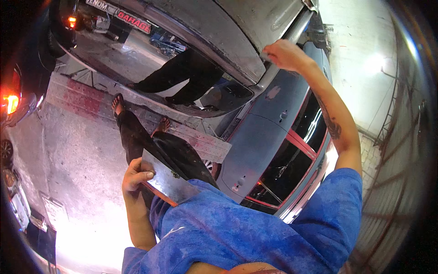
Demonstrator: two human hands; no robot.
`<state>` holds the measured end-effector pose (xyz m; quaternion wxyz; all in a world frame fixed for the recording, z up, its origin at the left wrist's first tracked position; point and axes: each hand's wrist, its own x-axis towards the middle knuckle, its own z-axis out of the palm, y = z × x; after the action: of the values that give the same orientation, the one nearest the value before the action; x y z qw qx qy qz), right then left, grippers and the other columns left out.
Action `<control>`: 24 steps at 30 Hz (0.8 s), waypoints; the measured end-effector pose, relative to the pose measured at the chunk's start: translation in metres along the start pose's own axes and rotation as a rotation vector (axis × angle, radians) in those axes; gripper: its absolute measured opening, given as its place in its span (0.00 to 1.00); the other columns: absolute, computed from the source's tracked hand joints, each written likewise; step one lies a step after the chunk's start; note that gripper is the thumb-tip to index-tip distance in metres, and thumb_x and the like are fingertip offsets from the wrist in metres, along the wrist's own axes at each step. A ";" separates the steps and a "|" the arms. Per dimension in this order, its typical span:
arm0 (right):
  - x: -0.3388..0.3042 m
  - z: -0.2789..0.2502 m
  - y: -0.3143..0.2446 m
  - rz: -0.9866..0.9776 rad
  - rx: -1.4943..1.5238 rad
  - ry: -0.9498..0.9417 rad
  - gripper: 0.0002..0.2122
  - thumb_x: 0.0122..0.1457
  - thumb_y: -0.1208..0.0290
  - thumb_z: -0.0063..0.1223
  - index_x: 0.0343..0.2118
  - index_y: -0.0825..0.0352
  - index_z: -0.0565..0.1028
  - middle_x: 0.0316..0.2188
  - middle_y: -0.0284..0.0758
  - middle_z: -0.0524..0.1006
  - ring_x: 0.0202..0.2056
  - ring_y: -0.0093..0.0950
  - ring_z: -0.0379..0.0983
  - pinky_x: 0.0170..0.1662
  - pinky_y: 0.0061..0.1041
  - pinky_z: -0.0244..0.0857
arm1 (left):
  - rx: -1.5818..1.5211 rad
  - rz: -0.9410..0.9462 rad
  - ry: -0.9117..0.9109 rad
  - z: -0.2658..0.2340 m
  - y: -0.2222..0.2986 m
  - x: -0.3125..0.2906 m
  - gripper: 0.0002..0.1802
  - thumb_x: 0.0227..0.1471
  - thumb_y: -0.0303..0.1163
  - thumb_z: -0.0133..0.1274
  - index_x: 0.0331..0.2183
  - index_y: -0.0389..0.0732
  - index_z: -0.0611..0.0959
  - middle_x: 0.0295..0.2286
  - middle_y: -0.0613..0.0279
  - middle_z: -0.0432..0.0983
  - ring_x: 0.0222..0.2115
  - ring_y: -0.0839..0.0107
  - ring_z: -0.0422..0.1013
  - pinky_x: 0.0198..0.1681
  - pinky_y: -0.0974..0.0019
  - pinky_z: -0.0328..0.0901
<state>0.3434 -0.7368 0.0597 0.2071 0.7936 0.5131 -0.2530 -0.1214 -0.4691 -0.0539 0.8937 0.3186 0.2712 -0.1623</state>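
Observation:
My left hand (135,176) grips a flat grey metal plate (163,179) at its edge, the thumb on top. An orange strip (159,195) runs along the plate's lower side, and a small dark smear sits on its face. At the upper right, my right hand (287,55) is raised with its fingers drawn together at the roof corner of a dull grey vehicle (253,27). Whatever is between those fingers is too small to make out. Below the roof stretches the vehicle's dark glossy glass (150,73), which reflects legs and the workshop.
I stand in sandals on a red-stained perforated plank (86,98). A grey car with red window frames (269,137) is close on the right. A dark car with a lit tail light (11,104) stands at the left. A pale wall (356,41) rises at the far right.

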 end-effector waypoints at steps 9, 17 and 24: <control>0.039 -0.030 -0.010 -0.053 0.000 0.264 0.07 0.52 0.74 0.49 0.33 0.70 0.73 0.23 0.47 0.74 0.29 0.48 0.71 0.32 0.42 0.64 | -0.036 0.017 0.054 -0.001 -0.005 -0.006 0.25 0.33 0.29 0.59 0.37 0.28 0.77 0.20 0.65 0.71 0.21 0.77 0.65 0.26 0.73 0.57; 0.026 -0.020 -0.010 -0.022 -0.010 0.115 0.10 0.51 0.75 0.49 0.37 0.66 0.76 0.25 0.46 0.76 0.30 0.46 0.73 0.34 0.42 0.67 | -0.073 -0.001 -0.001 -0.006 -0.009 -0.005 0.27 0.34 0.29 0.58 0.41 0.28 0.76 0.21 0.65 0.72 0.21 0.77 0.66 0.26 0.75 0.58; 0.031 -0.023 -0.009 0.005 -0.001 0.093 0.09 0.51 0.74 0.51 0.36 0.67 0.76 0.25 0.47 0.76 0.30 0.47 0.73 0.34 0.42 0.67 | -0.134 -0.028 0.024 -0.010 -0.014 -0.008 0.32 0.28 0.27 0.60 0.42 0.30 0.74 0.20 0.60 0.72 0.19 0.74 0.66 0.24 0.72 0.59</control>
<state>0.3504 -0.6979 0.0578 0.1841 0.8058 0.5201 -0.2152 -0.1381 -0.4718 -0.0623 0.9072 0.2562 0.2967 -0.1525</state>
